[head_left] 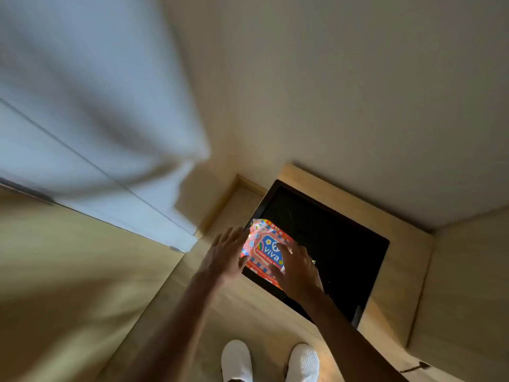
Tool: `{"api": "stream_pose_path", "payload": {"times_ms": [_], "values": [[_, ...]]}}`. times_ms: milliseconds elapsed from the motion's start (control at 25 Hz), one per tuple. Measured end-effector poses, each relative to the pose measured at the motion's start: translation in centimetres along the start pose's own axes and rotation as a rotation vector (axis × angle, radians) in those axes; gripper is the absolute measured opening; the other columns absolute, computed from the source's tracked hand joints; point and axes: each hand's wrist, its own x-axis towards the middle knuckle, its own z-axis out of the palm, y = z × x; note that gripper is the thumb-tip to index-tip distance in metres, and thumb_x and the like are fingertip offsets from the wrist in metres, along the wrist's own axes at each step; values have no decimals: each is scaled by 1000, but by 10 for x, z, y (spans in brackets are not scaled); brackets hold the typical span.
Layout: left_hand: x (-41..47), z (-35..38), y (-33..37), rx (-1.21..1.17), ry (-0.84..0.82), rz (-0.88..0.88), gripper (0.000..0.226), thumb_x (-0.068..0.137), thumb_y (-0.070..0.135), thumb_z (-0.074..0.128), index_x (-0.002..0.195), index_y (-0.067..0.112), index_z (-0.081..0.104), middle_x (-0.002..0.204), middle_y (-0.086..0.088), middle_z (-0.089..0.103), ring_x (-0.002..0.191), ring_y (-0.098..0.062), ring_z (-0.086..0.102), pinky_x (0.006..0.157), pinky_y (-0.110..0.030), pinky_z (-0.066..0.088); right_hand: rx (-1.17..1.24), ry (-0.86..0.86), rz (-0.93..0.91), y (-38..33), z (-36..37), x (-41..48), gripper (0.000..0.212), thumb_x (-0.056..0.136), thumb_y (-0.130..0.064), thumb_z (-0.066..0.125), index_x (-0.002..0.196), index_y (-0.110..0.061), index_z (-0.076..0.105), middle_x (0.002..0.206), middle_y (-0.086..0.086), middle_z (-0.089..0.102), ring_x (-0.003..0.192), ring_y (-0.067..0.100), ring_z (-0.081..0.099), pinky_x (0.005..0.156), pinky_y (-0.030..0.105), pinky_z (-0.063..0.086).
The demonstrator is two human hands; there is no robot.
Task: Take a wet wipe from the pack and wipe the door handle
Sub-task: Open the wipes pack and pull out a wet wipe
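Note:
A pink and red wet wipe pack (264, 248) with a blue label lies on the near left corner of a black-topped surface (338, 244). My right hand (298, 267) rests on the pack's right side, with the thumb at the label's edge. At the pack's left edge is my left hand (224, 253), fingers spread and touching or almost touching it. No door handle can be made out; the view is blurred on the left.
A wooden unit (399, 271) frames the black top against a beige wall. A pale door or panel (82, 133) with a hinge (175, 248) fills the left, blurred. My feet in white slippers (237, 359) stand on a wooden floor.

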Motion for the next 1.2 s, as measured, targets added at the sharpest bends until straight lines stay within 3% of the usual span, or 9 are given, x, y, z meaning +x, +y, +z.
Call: {"api": "stream_pose_path", "payload": {"times_ms": [80, 160, 280, 400, 560, 760, 880, 1000, 1200], "values": [[22, 26, -8, 51, -26, 80, 77, 88, 39, 59, 148, 19, 16, 158, -8, 19, 146, -27, 16, 120, -40, 17, -39, 52, -24, 6, 22, 9, 67, 81, -52, 67, 134, -18, 48, 138, 10, 49, 124, 26, 49, 86, 40, 54], [38, 44, -17, 90, -28, 158, 80, 87, 38, 61, 149, 17, 15, 160, -9, 12, 148, -27, 11, 120, -39, 12, -89, 165, -86, 16, 36, 15, 70, 69, -52, 79, 124, -15, 56, 125, 13, 59, 110, 30, 60, 77, 42, 58], [47, 63, -31, 125, 48, 282, 83, 79, 34, 72, 145, 9, 29, 155, -14, 26, 143, -33, 27, 113, -36, 22, -104, 316, -150, 23, 49, 20, 72, 63, -51, 82, 119, -13, 57, 113, 14, 63, 98, 30, 63, 73, 42, 58], [50, 66, -37, 100, 111, 298, 82, 73, 33, 77, 140, 5, 38, 150, -16, 37, 137, -35, 37, 105, -35, 24, -167, 350, -185, 23, 52, 22, 66, 70, -51, 78, 119, -10, 62, 114, 17, 64, 101, 32, 63, 76, 43, 57], [52, 72, -40, 102, 70, 278, 82, 83, 40, 64, 148, 13, 22, 158, -8, 19, 146, -26, 17, 112, -29, 11, -286, 342, -259, 26, 50, 20, 58, 87, -52, 54, 123, -7, 61, 118, 20, 64, 106, 33, 63, 78, 44, 57], [51, 78, -39, 59, 44, 225, 86, 83, 40, 64, 149, 17, 15, 160, -5, 15, 147, -23, 15, 116, -30, 15, -389, 275, -327, 27, 42, 20, 54, 93, -48, 37, 122, -10, 63, 116, 20, 65, 103, 33, 65, 73, 41, 59], [48, 79, -32, 15, 37, 163, 88, 83, 38, 65, 149, 19, 11, 161, -1, 8, 147, -21, 16, 110, -35, 34, -207, 259, -304, 31, 28, 27, 44, 100, -42, 33, 117, -14, 63, 105, 11, 69, 90, 23, 67, 64, 34, 59], [45, 80, -27, -31, 42, 84, 88, 84, 39, 63, 150, 22, 7, 161, 2, 3, 145, -18, 23, 95, -36, 51, 44, 239, -228, 40, 14, 44, 34, 101, -40, 37, 104, -20, 64, 87, 0, 67, 74, 13, 65, 59, 28, 56], [36, 89, -18, -97, 89, 17, 85, 86, 43, 59, 150, 22, 7, 161, 5, 4, 143, -16, 27, 85, -37, 57, 250, 314, 84, 58, 2, 71, 23, 93, -42, 55, 94, -22, 65, 83, -5, 61, 72, 10, 60, 52, 14, 41]]}}
